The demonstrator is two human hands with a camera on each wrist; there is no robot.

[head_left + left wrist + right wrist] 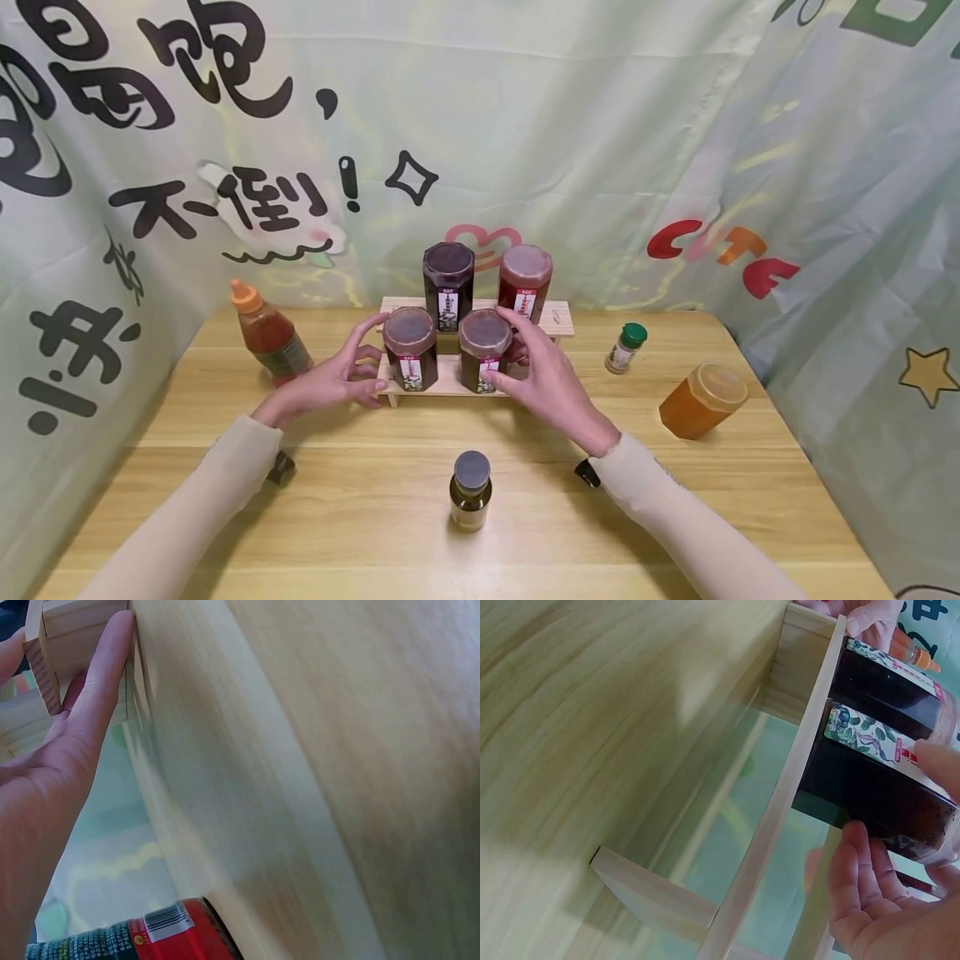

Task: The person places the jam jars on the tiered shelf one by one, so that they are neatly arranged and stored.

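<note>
A two-step wooden rack [448, 379] stands at the back of the table. My left hand [333, 379] holds its left end, thumb and fingers on either side of the end board [45, 664]. On the lower step my right hand [551, 379] grips the right dark jam jar [472, 362], thumb across the label and fingers at the far side. Beside it stands another dark jar [411, 346], close to my left fingers. A purple-black jar [448, 279] and a red jar [523, 279] stand upright on the upper step.
An orange-capped sauce bottle [270, 333] stands left of the rack, near my left wrist. To the right are a green-capped shaker [626, 348] and an amber jar [699, 404]. A small dark bottle [471, 492] stands front centre. Printed cloth [585, 167] hangs behind the table.
</note>
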